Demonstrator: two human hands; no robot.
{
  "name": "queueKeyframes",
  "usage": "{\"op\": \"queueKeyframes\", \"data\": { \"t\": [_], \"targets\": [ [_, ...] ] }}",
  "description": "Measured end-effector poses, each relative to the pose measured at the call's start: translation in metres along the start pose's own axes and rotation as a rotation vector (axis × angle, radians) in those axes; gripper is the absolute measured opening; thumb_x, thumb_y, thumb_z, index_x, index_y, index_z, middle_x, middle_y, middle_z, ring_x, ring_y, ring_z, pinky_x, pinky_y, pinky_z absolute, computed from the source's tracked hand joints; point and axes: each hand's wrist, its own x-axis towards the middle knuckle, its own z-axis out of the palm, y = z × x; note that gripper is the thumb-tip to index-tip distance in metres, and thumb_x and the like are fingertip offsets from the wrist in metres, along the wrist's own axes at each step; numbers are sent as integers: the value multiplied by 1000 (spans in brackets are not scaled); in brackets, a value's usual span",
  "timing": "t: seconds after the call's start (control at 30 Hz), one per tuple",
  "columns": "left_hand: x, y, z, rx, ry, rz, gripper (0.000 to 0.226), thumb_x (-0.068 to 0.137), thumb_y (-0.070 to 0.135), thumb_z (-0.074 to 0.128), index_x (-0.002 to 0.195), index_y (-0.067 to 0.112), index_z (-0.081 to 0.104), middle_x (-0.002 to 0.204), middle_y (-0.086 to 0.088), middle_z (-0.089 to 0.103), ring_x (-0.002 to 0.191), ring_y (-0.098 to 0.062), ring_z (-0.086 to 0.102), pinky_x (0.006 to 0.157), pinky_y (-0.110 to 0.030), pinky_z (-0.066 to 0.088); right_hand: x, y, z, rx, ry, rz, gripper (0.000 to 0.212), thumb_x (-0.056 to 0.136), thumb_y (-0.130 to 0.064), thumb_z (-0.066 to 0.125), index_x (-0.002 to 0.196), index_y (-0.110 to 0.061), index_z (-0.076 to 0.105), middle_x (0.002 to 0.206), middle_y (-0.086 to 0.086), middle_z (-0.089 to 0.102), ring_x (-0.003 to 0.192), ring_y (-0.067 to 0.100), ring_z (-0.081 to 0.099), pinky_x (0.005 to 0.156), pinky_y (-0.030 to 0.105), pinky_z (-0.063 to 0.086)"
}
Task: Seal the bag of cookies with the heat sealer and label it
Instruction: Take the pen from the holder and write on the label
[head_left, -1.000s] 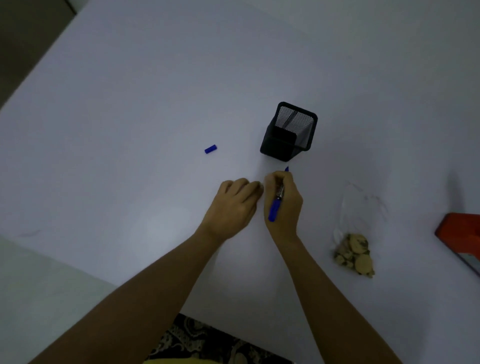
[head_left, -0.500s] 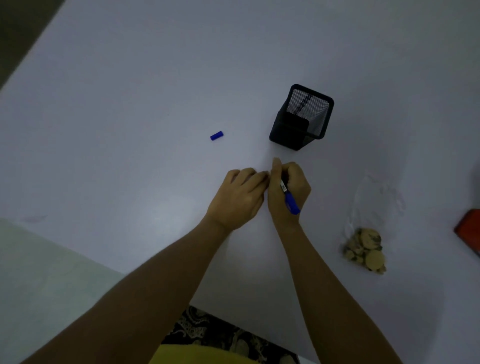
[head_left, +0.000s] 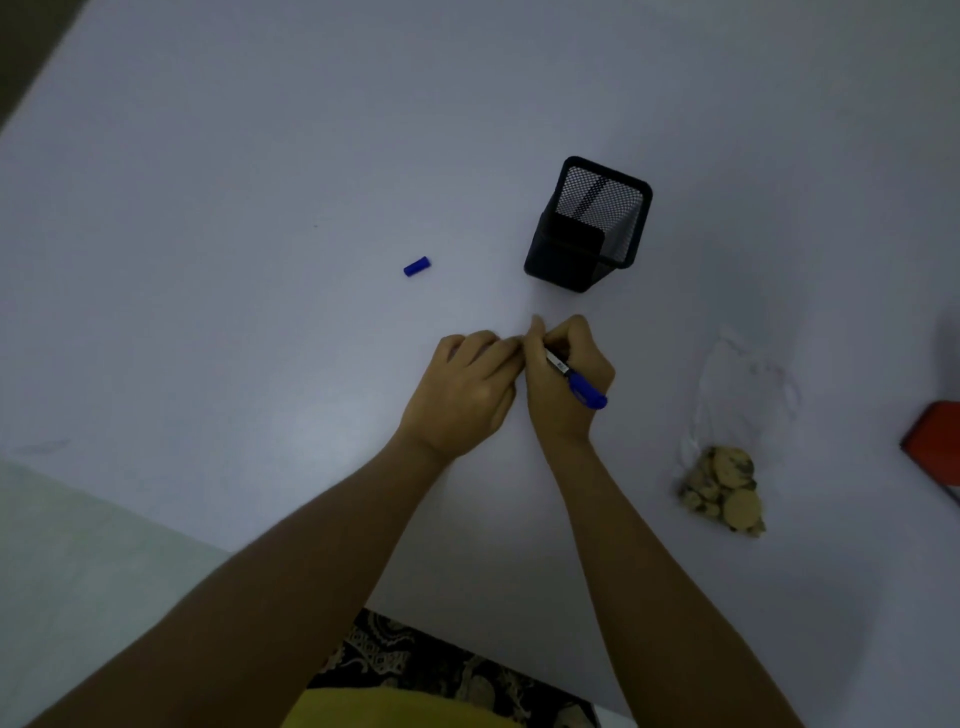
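Note:
My right hand (head_left: 550, 415) grips a blue marker (head_left: 586, 388) in a writing hold, tip down near my thumb, blue end pointing right. My left hand (head_left: 462, 389) rests beside it, bent fingertips on the white table (head_left: 260, 156) and touching my right thumb. Whatever lies under the fingertips is hidden. The marker's blue cap (head_left: 416, 266) lies apart at the left. A clear bag of cookies (head_left: 724, 486) lies flat on the right, the cookies bunched at its near end. A red corner of the heat sealer (head_left: 935, 441) shows at the right edge.
A black mesh pen holder (head_left: 587, 228) stands just beyond my hands. The table's near edge runs diagonally at the lower left, with pale floor (head_left: 78, 545) beyond it. My yellow and patterned clothing (head_left: 415, 675) shows at the bottom.
The marker has swung in my right hand: its blue end pointed toward me, now it points right. My left fingertips stay pressed beside the right thumb. The view has shifted slightly.

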Motion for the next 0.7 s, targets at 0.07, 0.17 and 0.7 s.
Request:
{"op": "queueKeyframes", "data": {
  "t": [0.07, 0.17, 0.7],
  "targets": [
    [0, 0, 1, 4, 11, 1, 26, 85, 12, 58, 111, 10, 65, 110, -4, 68, 100, -21, 56, 80, -35, 44, 0, 1, -1, 12, 5, 11, 30, 88, -1, 62, 63, -8, 47, 56, 2, 48, 51, 9, 44, 52, 9, 38],
    [0, 0, 1, -1, 11, 2, 28, 85, 13, 59, 112, 9, 65, 110, -5, 68, 101, -20, 53, 79, -36, 46, 0, 3, 0, -8, 16, -3, 29, 87, 1, 62, 63, -7, 47, 56, 3, 48, 52, 8, 43, 52, 8, 37],
    [-2, 0, 4, -16, 26, -15, 31, 84, 11, 63, 114, 8, 65, 113, -7, 68, 103, -20, 52, 82, -36, 45, 0, -1, -1, 11, 20, 57, 29, 90, -1, 59, 65, -9, 46, 56, 5, 49, 51, 8, 44, 48, 11, 37]
  ]
}}
